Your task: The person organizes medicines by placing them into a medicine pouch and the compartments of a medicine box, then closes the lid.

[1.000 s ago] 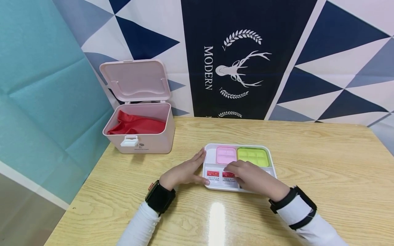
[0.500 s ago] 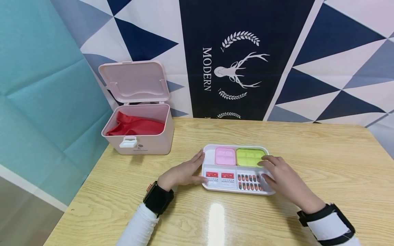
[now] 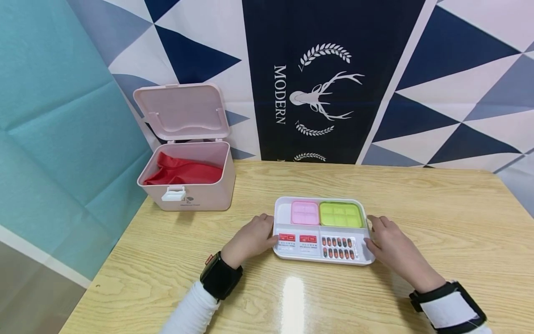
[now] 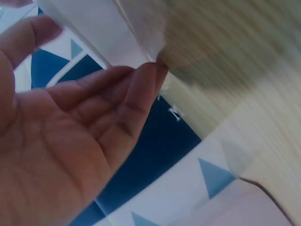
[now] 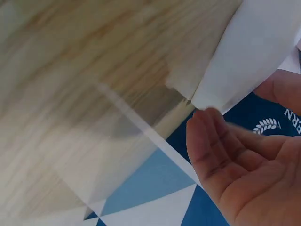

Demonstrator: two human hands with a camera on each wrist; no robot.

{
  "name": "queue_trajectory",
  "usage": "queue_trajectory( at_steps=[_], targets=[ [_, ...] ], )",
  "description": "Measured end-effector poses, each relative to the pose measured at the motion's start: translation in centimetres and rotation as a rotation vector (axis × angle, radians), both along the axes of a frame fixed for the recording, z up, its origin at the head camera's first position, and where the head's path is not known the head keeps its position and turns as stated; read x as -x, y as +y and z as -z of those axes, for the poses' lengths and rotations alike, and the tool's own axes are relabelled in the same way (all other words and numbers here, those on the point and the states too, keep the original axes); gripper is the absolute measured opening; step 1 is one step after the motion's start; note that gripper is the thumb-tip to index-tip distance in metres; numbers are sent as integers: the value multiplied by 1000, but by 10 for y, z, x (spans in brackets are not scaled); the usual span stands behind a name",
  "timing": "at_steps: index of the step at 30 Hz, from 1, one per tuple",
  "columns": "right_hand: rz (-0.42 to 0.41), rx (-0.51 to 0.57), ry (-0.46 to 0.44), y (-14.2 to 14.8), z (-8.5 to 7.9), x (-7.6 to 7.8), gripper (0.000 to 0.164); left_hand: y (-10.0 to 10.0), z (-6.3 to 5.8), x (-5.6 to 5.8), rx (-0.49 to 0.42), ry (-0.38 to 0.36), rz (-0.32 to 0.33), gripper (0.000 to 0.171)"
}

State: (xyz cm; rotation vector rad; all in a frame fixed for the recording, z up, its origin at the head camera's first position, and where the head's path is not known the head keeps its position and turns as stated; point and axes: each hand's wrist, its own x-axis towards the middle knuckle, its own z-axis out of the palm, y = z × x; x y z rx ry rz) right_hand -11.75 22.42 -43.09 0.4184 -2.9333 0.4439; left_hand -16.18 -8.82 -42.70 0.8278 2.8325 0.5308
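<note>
A white divided tray (image 3: 282, 214) lies on the table with a hand at each end. My left hand (image 3: 249, 239) holds its left end, thumb by the rim; in the left wrist view the fingers curl at the tray's lower edge. The opposite end is between the thumb and fingers of my right hand (image 3: 396, 250), fingertips at the base in the right wrist view. Inside the tray's back row sit a pink lidded case (image 3: 305, 213) and a larger green one (image 3: 341, 215). The front row holds two red-labelled packets (image 3: 308, 241) and a blister pack of capsules (image 3: 338, 248).
At the back left stands a pale pink box (image 3: 208, 195) with its lid (image 3: 183, 111) raised and red cloth (image 3: 187, 170) inside. A patterned cloth (image 3: 313, 93) hangs behind the wooden table (image 3: 438, 208), and a teal one (image 3: 62, 139) at the left.
My right hand has moved from over the front packets to the tray's right end, uncovering the blister pack. My left fingers, earlier stretched along the left edge, are now bent round it.
</note>
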Motion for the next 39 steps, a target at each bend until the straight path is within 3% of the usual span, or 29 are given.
queue_trajectory(
  at_steps=[3,8,17,28,39],
  targets=[
    [36,25,-76,-1,-1,1,50,5,3,-3,-31,25,-64,19],
    [68,67,-125,-3,-4,3,40,9,5,-4,-70,-7,-144,14],
    [127,112,-253,-1,-10,10,37,10,3,-3,-93,-67,-179,15],
    [124,161,-245,-2,-10,13,29,13,2,-1,-50,-89,-196,16],
    [69,228,-147,-4,-15,22,22,7,-6,1,-39,-12,-223,18]
  ],
)
